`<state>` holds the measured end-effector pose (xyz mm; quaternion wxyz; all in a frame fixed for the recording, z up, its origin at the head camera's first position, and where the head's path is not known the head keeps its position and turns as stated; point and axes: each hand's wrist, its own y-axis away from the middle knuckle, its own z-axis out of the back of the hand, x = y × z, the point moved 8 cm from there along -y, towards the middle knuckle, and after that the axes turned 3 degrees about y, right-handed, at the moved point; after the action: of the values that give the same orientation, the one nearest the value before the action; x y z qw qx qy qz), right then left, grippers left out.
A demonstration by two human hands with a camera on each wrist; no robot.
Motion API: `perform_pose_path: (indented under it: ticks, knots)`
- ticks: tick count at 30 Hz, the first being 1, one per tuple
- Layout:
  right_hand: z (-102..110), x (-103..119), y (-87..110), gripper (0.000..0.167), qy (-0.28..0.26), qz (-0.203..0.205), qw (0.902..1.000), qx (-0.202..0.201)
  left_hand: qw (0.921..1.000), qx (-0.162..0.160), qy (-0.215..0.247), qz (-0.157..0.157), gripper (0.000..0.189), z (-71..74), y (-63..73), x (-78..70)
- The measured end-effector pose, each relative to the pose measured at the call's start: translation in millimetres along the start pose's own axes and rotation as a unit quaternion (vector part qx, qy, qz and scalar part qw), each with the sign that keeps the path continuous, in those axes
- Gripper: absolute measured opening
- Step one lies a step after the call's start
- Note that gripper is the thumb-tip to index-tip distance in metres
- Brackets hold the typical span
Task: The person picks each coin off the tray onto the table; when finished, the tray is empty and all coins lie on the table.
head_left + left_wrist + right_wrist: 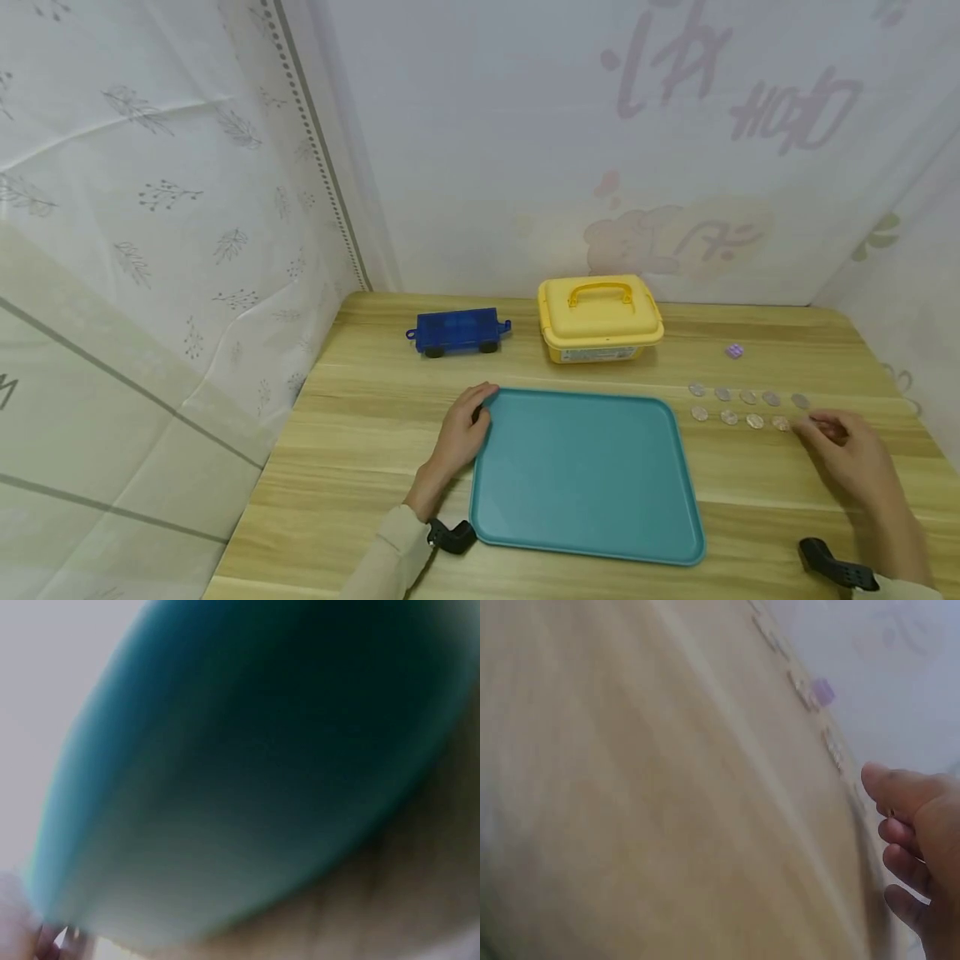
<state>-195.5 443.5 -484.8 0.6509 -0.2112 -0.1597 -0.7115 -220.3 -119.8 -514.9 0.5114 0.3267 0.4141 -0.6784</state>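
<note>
My left hand (459, 429) rests at the far left corner of a teal tray (585, 475), its fingers and thumb lying along the rim. In the left wrist view the tray (247, 772) fills most of the picture, blurred. At the right, my right hand (851, 454) is at the end of the nearer of two rows of silver coins (754, 422). Its thumb and forefinger pinch what looks like a coin (890, 813), mostly hidden by the fingers; the other fingers are curled in.
A yellow lidded box (600, 321) with a handle stands behind the tray. Left of it sits a blue wheeled toy cart (457, 332). A small purple block (734, 351) lies beyond the coins. Fabric walls (465, 150) border the wooden table (337, 450).
</note>
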Motion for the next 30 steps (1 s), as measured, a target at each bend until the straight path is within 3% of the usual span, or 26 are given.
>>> perform_pose_path:
  ticks: [6, 14, 18, 20, 22, 24, 30]
  knots:
    - [-2, -7, -2.7, 0.045, 0.024, 0.028, 0.999, -0.025, 1.0, -0.001, -0.002, 0.0, 0.04, 0.7, 0.7, -1.5]
    - [-5, -5, 0.1, 0.044, 0.017, 0.017, 0.9992, -0.032, 1.0, 0.003, 0.002, -0.001, 0.04, 1.2, 0.5, -4.0]
    - [-4, -2, 5.4, 0.041, -0.006, 0.009, 0.9966, -0.082, 1.0, 0.007, 0.002, 0.0, 0.04, 0.6, 0.4, -4.6]
    - [-3, 7, 11.4, 0.032, -0.051, 0.022, 0.9873, -0.149, 0.9999, 0.011, 0.0, -0.003, 0.041, -0.2, 0.5, -5.3]
    - [-5, 24, 18.2, 0.024, -0.1, 0.056, 0.972, -0.205, 0.9999, 0.013, -0.003, -0.006, 0.041, -0.3, 0.9, -6.0]
    - [-15, 46, 23.1, 0.02, -0.133, 0.091, 0.9601, -0.228, 0.9999, 0.011, -0.005, -0.007, 0.041, 0.1, 1.0, -5.5]
    - [-52, 106, 20.4, 0.022, -0.15, 0.174, 0.9553, -0.186, 0.9999, 0.007, 0.001, -0.008, 0.041, 0.9, 0.6, -5.1]
